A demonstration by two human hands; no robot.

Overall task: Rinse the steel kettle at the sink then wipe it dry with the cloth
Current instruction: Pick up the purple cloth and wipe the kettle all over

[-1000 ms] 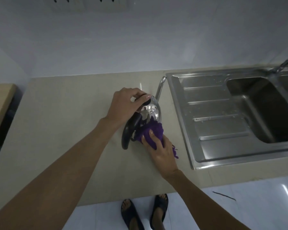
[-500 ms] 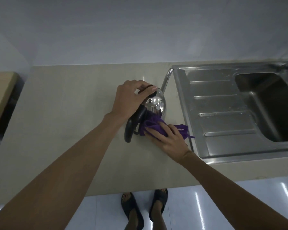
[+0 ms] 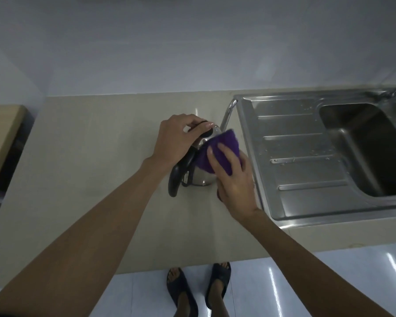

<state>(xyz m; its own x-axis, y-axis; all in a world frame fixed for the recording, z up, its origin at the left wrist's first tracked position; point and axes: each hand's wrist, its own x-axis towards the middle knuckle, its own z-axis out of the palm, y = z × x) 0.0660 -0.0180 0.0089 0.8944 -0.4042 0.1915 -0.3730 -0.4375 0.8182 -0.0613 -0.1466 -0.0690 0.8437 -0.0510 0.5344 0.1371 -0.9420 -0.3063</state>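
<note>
From the head camera, the steel kettle stands on the beige desk, just left of the sink. The left hand curls over its top, fingers gripping near the lid, while the black handle points toward the person. The right hand presses the purple cloth flat against the kettle's right flank, so it is nearer the unwiped side. The visible steel looks shiny and rounded.
</note>
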